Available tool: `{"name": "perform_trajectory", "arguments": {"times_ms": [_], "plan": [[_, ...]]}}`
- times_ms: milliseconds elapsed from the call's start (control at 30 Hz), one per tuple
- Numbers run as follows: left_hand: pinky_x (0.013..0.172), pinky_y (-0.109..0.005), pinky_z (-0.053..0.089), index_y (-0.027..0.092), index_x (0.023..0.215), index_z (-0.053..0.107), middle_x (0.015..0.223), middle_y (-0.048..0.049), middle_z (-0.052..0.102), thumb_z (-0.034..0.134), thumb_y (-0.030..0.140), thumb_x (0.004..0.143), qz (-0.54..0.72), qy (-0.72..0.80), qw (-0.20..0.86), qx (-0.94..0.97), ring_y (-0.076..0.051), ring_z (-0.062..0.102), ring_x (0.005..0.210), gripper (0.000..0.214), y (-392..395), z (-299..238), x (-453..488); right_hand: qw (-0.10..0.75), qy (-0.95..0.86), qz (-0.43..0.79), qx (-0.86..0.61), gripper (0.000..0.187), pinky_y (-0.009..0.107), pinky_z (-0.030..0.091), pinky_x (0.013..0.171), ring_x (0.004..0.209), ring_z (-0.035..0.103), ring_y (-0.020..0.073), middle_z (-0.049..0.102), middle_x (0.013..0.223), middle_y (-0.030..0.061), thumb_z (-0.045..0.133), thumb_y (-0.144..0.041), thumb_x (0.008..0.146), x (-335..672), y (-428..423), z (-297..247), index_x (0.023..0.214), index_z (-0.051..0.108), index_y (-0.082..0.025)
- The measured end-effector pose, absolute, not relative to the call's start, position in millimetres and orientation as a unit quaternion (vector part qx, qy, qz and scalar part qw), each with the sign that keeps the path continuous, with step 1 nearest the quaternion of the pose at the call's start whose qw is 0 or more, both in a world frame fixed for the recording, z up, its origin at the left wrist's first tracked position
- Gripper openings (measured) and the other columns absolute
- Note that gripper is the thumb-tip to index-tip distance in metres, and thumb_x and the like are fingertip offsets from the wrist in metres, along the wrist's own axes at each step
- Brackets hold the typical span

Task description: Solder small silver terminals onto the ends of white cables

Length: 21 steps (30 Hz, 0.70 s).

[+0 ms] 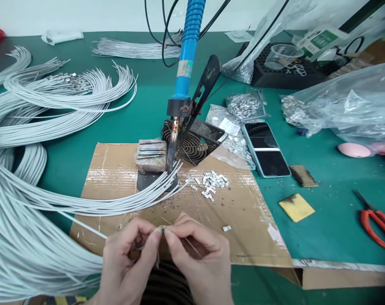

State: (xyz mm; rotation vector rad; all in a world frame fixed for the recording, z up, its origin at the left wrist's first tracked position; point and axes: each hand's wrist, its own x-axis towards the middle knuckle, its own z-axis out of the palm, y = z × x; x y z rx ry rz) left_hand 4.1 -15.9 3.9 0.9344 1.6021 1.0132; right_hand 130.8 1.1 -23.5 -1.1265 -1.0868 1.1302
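Note:
Low in the middle of the view, both hands meet fingertip to fingertip above the cardboard sheet (243, 237). My left hand (128, 258) is closed in a pinch on a white wire (84, 225), which runs in from the bundle on the left. My right hand (201, 258) is pinched too, with a thin wire (192, 246) passing through its fingers. What lies between the touching fingertips is tiny and mostly hidden. Just beyond the hands, more white wires (116, 205) fan out below a soldering iron (172, 148) clamped tip down. Small metal terminals (214, 182) lie in a loose pile.
Large coils of white wire (20, 237) fill the left. Behind the iron stand a sponge-like block (150, 156) and a small fan (195, 146). To the right lie a phone (267, 150), a yellow pad (296, 207), red-handled scissors (376, 224) and plastic bags (347, 106).

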Motion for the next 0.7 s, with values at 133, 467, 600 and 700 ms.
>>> {"name": "perform_trajectory", "arguments": {"times_ms": [133,467,600,700], "plan": [[0.053,-0.020,0.037,0.018,0.073,0.071,0.060,0.0019,0.060,0.081,0.053,0.087,0.440,0.619,0.569,0.316,-0.011,0.047,0.055,0.039,-13.4,3.2,2.9,0.626,-0.528,0.338,-0.463,0.030,0.028,0.050,0.055,0.059,0.061,0.0154,0.074,0.068,0.0008,0.072,0.001,0.083,119.6,-5.4,-32.5,0.092,0.083,-0.026],[0.048,-0.018,0.028,0.017,0.071,0.072,0.053,0.0062,0.056,0.090,0.031,0.073,0.434,0.642,0.569,0.276,-0.007,0.041,0.048,0.023,1.6,10.4,-4.0,0.437,-0.637,0.455,-0.442,0.030,0.030,0.048,0.064,0.068,0.061,0.0166,0.067,0.071,0.0013,0.057,-0.024,0.105,161.0,27.9,-15.0,0.078,0.071,-0.020],[0.048,-0.017,0.030,0.017,0.071,0.072,0.053,0.0063,0.057,0.090,0.029,0.071,0.426,0.641,0.578,0.271,-0.006,0.043,0.048,0.022,1.7,12.3,-3.2,0.397,-0.664,0.481,-0.413,0.033,0.029,0.042,0.065,0.071,0.055,0.0161,0.056,0.071,-0.0011,0.053,-0.026,0.106,159.3,36.5,-13.9,0.074,0.057,-0.022],[0.048,-0.017,0.030,0.016,0.071,0.072,0.052,0.0069,0.054,0.090,0.029,0.071,0.416,0.642,0.582,0.276,-0.006,0.041,0.048,0.023,1.0,10.2,-3.6,0.400,-0.708,0.445,-0.375,0.028,0.030,0.041,0.066,0.071,0.050,0.0155,0.050,0.072,-0.0024,0.054,-0.014,0.103,152.7,37.9,-16.5,0.076,0.050,-0.023]]}}
